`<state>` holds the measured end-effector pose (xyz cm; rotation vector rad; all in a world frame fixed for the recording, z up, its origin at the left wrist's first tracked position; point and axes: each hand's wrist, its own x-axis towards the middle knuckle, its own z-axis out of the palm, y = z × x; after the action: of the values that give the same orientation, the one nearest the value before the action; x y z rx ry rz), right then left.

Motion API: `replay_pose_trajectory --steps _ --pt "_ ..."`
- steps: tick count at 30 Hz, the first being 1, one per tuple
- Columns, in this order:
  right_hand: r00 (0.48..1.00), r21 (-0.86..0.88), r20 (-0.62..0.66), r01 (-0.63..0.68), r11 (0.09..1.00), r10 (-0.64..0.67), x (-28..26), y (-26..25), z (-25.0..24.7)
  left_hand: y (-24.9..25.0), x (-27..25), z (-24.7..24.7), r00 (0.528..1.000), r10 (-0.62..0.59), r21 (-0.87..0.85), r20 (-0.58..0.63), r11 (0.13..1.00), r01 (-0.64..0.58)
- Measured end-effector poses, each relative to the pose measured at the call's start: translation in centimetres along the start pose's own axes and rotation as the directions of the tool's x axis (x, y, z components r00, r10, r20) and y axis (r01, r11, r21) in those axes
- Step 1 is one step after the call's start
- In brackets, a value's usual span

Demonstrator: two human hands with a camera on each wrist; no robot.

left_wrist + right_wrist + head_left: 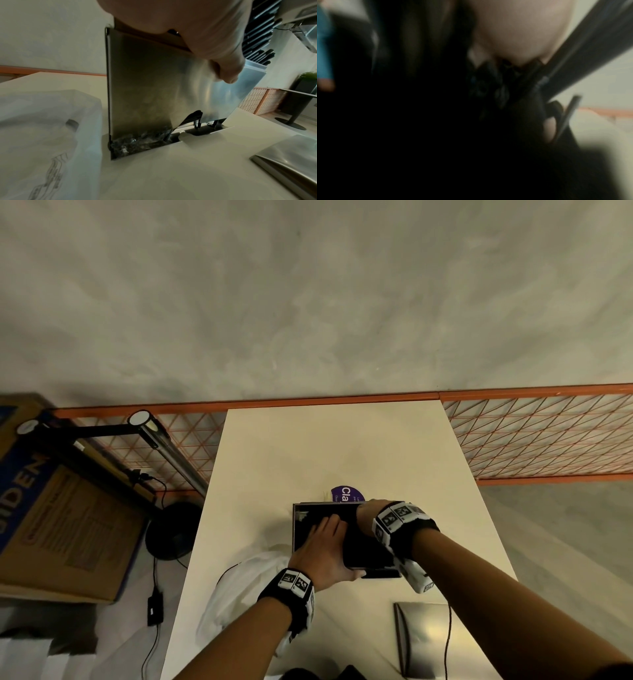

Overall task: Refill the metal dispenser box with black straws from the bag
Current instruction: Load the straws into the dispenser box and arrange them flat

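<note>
The metal dispenser box point(297, 537) stands open-topped on the cream table point(308, 460); its steel side point(145, 88) fills the left wrist view. My left hand point(322, 547) grips the box's near wall, fingers over the top and thumb point(228, 70) down the outside. A bundle of black straws point(368, 553) lies tilted over the box's right part. My right hand point(371, 513) holds this bundle from the far end, fingers hidden. Straw ends point(488, 83) show blurred below the right palm point(522, 33). More straws point(257, 40) show at the upper right of the left wrist view.
A white plastic bag point(239, 587) lies left of the box. The metal lid point(424, 638) rests at the table's near right. A purple label point(346, 494) peeks out behind the box. An orange mesh fence point(534, 436) runs behind; a cardboard carton point(58, 525) stands at left.
</note>
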<state>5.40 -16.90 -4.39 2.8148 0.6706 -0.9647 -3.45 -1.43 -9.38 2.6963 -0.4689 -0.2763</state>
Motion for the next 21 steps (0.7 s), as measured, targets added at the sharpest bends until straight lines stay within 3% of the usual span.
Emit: replay_pose_trajectory --steps 3,9,12,15,21 --pt "0.996 -0.111 0.086 0.017 0.994 -0.007 -0.6 0.1 -1.9 0.1 0.1 -0.1 1.000 -0.004 -0.010 0.010 1.000 0.004" --pt "1.000 -0.277 0.012 0.023 0.961 -0.020 -0.4 2.0 -1.9 0.1 -0.1 -0.8 0.997 0.020 -0.100 -0.068 0.995 -0.026" --pt "1.000 -0.254 -0.008 0.018 0.967 -0.021 3.2 4.9 1.0 0.0 -0.1 -0.7 0.982 0.063 -0.090 -0.178 0.993 -0.080" --pt "0.998 -0.217 -0.033 0.041 0.975 -0.049 0.5 3.6 -0.3 -0.1 -0.2 -0.6 0.963 0.085 -0.027 -0.254 0.995 -0.095" --pt "0.988 -0.113 0.003 0.155 0.981 -0.155 -2.9 1.2 -2.4 0.3 -0.4 -1.1 0.970 0.055 0.032 -0.237 0.998 -0.049"
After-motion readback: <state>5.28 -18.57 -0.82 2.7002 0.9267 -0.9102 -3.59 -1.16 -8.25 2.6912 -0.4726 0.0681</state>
